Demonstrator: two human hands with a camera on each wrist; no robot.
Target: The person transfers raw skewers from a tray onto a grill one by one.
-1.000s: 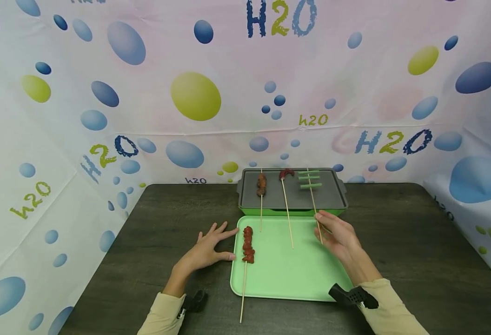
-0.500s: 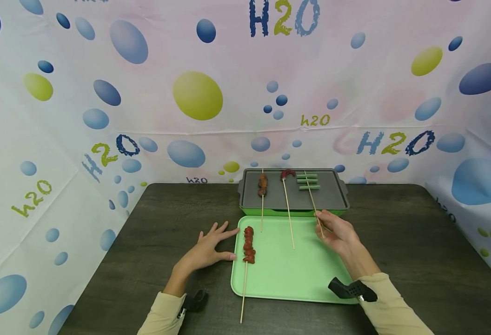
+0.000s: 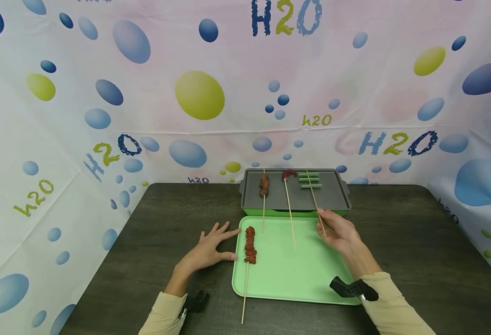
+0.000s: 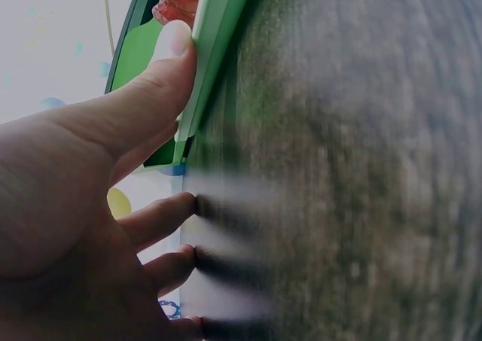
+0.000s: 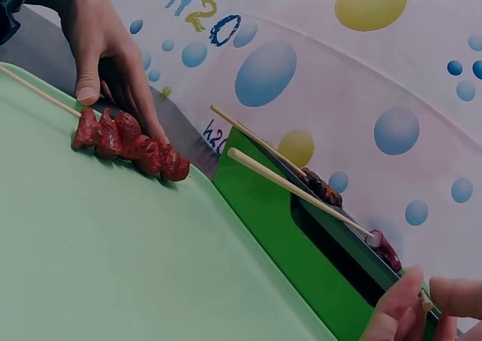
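My right hand (image 3: 342, 236) pinches the stick of a skewer (image 3: 315, 201) threaded with short green vegetable sticks. Those green pieces (image 3: 310, 186) are over the right part of the grey grill pan (image 3: 333, 197); whether they touch it I cannot tell. In the right wrist view the fingers (image 5: 399, 303) hold the stick's end. My left hand (image 3: 205, 251) has its fingers spread, with thumb and index finger at the left rim of the light green tray (image 3: 295, 284). Beside it on the tray lies a skewer of red meat chunks (image 3: 250, 246), its stick overhanging the front rim.
On the pan rest a browned meat skewer (image 3: 264, 185) and a skewer with a curled dark-red piece (image 3: 289, 174). Their sticks reach out over the tray. Dark wooden table (image 3: 145, 232) surrounds everything; a patterned curtain (image 3: 245, 93) hangs behind.
The green vegetable skewer has shifted slightly on the pan, and its held end has moved a little toward the pan with my right hand. The left hand stays at the tray's rim.
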